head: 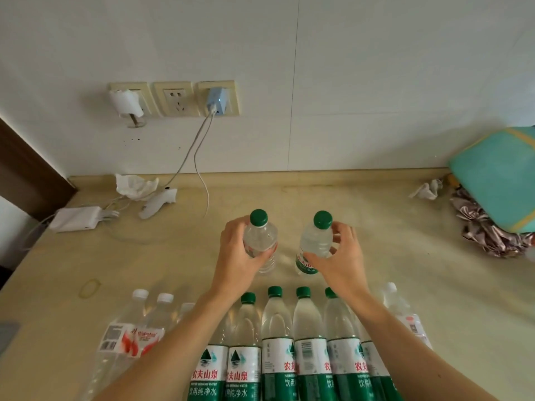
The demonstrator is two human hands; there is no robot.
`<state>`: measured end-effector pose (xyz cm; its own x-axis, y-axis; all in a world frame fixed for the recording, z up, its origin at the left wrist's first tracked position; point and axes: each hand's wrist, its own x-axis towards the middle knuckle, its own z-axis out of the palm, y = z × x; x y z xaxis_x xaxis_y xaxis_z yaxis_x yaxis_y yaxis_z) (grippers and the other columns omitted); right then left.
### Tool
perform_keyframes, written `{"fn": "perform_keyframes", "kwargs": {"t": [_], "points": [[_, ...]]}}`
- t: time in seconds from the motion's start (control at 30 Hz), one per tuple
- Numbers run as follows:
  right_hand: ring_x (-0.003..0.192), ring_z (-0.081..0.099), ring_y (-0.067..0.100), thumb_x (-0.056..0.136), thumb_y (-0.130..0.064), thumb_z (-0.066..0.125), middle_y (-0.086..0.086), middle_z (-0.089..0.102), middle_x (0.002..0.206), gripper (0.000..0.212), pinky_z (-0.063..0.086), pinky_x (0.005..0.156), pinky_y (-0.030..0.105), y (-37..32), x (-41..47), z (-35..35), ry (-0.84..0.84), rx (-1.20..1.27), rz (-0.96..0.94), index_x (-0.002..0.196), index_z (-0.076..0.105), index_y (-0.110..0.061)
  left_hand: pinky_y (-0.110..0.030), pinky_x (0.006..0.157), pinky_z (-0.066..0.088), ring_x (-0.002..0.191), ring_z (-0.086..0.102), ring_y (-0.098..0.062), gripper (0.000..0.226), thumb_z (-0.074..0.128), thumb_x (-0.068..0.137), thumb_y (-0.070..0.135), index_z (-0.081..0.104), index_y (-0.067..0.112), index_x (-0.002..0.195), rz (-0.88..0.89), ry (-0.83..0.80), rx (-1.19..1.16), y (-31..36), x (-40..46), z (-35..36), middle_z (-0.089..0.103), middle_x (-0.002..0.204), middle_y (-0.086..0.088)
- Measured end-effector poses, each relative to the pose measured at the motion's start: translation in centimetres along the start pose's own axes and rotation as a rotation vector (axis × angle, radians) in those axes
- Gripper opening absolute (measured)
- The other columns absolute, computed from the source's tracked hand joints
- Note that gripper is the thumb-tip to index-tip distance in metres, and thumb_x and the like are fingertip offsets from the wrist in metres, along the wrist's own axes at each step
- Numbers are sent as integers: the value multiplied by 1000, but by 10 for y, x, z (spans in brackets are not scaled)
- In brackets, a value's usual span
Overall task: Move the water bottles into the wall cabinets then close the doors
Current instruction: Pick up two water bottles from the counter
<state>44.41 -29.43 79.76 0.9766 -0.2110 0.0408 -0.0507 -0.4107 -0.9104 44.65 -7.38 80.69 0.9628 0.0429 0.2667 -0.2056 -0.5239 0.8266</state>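
Note:
My left hand [236,253] grips a clear water bottle with a green cap [260,235], upright above the beige counter [376,241]. My right hand [338,256] grips a second green-capped bottle [317,241] beside it, tilted slightly left. A row of several green-labelled bottles [278,342] stands along the near edge under my forearms. White-capped bottles with red labels [136,328] stand at the near left, and another one [405,314] at the near right. No wall cabinet is in view.
A white wall [347,82] with sockets and a plugged charger [215,101] backs the counter. A white power brick [76,218], cables and crumpled tissue [136,186] lie at the back left. A teal cushion [498,175] and shiny fabric [486,227] sit at the right.

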Motion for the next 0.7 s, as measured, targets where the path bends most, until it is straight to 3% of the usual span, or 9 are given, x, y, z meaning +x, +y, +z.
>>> {"fn": "perform_keyframes", "kwargs": {"t": [0.17, 0.3, 0.5, 0.6, 0.7], "points": [[112, 56, 5, 71, -27, 91, -10, 50, 126, 78, 50, 94, 26, 6, 2, 4, -46, -10, -17, 133, 44, -32, -28, 102, 44, 122, 50, -18, 72, 86, 79, 28, 44, 24, 137, -9, -46, 24, -4, -3, 2, 49, 130, 3], [112, 56, 3, 68, -27, 93, -14, 53, 127, 86, 48, 90, 22, 19, 2, 8, -105, 30, 56, 133, 38, -39, -11, 95, 40, 118, 50, -2, 84, 89, 75, 30, 33, 41, 136, -203, -108, -75, -15, -6, 9, 48, 132, 14], [100, 62, -4, 68, -24, 92, -20, 64, 109, 69, 45, 70, 11, 36, 6, 21, -154, 25, 165, 118, 46, -37, -2, 80, 40, 105, 57, 8, 69, 92, 70, 26, 45, 41, 119, -380, -64, -128, -32, -12, 26, 62, 114, 14], [91, 63, -12, 65, -25, 94, -21, 68, 101, 64, 46, 67, 9, 37, 6, 24, -108, 27, 181, 111, 52, -40, -7, 81, 44, 103, 61, 3, 60, 90, 72, 26, 51, 34, 117, -384, -7, -139, -33, -15, 34, 65, 111, 14], [87, 66, -8, 65, -27, 93, -19, 71, 93, 55, 49, 68, 12, 32, -3, 23, -56, 69, 176, 105, 57, -39, -24, 90, 50, 106, 61, -2, 58, 88, 76, 26, 53, 31, 122, -354, 12, -169, -27, -18, 33, 65, 113, 14]]}}
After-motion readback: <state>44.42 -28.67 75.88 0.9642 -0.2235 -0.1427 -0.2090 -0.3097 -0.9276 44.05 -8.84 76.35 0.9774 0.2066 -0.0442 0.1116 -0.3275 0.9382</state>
